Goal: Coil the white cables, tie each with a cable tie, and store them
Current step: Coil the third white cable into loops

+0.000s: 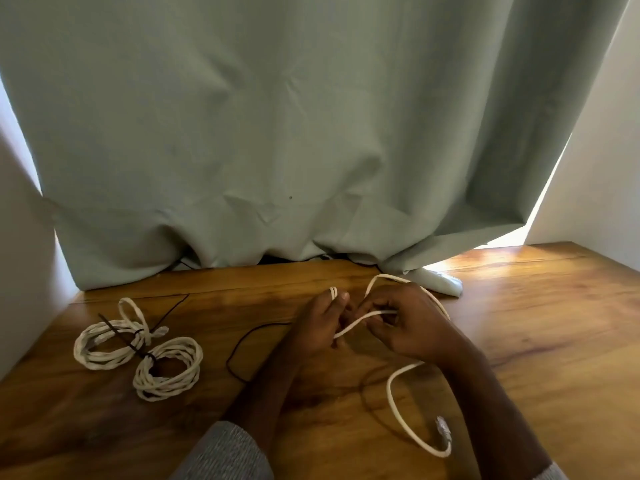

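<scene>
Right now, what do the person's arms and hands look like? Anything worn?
Both hands, left and right, are bare: no gloves, rings or watch visible. Forearms are bare too, with grey heathered knit sleeves pushed back, the left sleeve at the bottom edge and the right sleeve barely in view.

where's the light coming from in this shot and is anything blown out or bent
Head view: daylight enters past the curtain edges, strongest at the right, where a patch of the table is blown out; wide-angle lens bows the curtain and walls; the hands, left hand and right hand, read dark and soft, and the white cable plug is blurred.
</scene>
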Tool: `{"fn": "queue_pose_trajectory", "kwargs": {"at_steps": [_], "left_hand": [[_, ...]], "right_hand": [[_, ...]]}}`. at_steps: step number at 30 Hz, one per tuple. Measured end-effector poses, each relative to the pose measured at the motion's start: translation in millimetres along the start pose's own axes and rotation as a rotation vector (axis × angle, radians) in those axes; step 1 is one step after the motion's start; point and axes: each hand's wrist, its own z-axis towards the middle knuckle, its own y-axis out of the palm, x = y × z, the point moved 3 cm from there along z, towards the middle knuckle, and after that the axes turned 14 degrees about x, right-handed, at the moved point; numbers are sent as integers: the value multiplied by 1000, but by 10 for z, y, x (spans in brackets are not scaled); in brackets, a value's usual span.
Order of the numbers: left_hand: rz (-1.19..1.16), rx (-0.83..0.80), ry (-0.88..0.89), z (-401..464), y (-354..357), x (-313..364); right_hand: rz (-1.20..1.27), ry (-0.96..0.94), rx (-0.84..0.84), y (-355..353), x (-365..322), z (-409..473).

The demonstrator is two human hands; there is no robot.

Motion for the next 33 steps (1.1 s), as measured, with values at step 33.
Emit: {"fn": "queue_pose_trajectory", "kwargs": {"at_steps": [33], "left_hand": [[-1204,-254,-259,52,-290,568]], "right_hand": [[-329,148,-56,406,266,80]]}}
